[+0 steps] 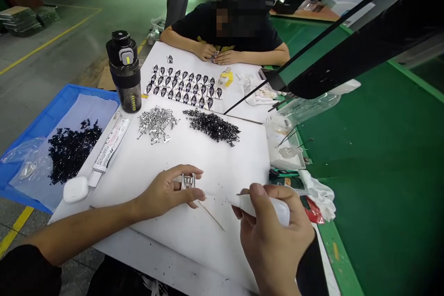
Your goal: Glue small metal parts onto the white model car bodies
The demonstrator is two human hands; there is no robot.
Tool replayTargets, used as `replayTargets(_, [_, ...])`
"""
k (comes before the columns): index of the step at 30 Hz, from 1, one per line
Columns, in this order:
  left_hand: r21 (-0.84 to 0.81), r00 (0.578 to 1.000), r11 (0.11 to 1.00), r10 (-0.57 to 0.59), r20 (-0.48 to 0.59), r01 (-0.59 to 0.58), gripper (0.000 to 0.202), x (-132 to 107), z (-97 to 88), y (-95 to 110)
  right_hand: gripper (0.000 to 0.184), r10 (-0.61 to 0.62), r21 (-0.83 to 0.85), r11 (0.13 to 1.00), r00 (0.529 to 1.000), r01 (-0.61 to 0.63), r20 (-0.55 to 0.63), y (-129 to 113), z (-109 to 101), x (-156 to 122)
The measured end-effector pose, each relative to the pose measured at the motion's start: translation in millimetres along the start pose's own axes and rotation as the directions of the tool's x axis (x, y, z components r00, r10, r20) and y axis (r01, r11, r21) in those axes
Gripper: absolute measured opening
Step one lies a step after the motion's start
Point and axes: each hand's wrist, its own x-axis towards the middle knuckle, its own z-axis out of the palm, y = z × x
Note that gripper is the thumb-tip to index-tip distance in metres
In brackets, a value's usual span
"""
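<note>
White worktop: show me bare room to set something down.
Bare: between the black pile and the left hand; also between the silver pile, white tube and left forearm. Crowded: the far end, with rows of small pieces.

Plain white on the squeeze bottle (280, 210) in the right hand (272, 224); silver-grey on the metal clip (188, 180) in the left hand (169, 192); bright silver on the heap of metal parts (156, 124) beyond the left hand; black on the heap of clips (217, 127) beyond, between both hands; white with dark print on the tube (111, 144) left of the left hand; blue on the tray (52, 113) farther left.
</note>
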Motion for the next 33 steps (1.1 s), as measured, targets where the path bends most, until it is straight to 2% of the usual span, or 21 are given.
replayTargets(2, [0.026, 1.000, 1.000, 0.001, 0.005, -0.001, 0.041, -1, -1.0, 0, 0.051, 0.162, 0.121, 0.979, 0.987, -0.163, 0.019, -4, 5, 4])
replayTargets(4, [0.039, 1.000, 0.999, 0.007, 0.002, -0.007, 0.037, -2, -1.1, 0, 0.056, 0.226, 0.185, 0.957, 0.974, -0.226, 0.022, -9, 8, 6])
replayTargets(15, [0.066, 0.997, 0.997, 0.048, -0.061, -0.044, 0.024, -2, 2.2, 3, 0.057, 0.292, 0.207, 0.929, 0.952, -0.306, 0.094, -9, 10, 7])
replayTargets(21, [0.209, 0.997, 0.976, 0.068, -0.038, -0.058, 0.024, -4, 1.2, 3, 0.057, 0.327, 0.136, 0.931, 0.940, -0.339, 0.100, -9, 11, 13])
replayTargets(24, [0.244, 0.996, 0.966, 0.089, -0.008, -0.084, 0.024, -4, 0.3, 2, 0.055, 0.280, 0.113, 0.950, 0.955, -0.291, 0.099, -8, 6, 15])
replayTargets(28, [0.235, 0.995, 0.967, 0.092, 0.029, -0.097, 0.019, -2, 0.5, 3, 0.049, 0.113, 0.082, 0.990, 0.993, -0.114, 0.018, -10, 1, 12])
replayTargets(33, [0.221, 0.996, 0.973, 0.057, 0.065, -0.070, 0.019, -1, 1.5, 6, 0.042, -0.013, 0.088, 0.996, 0.998, 0.019, -0.063, -12, 4, 5])
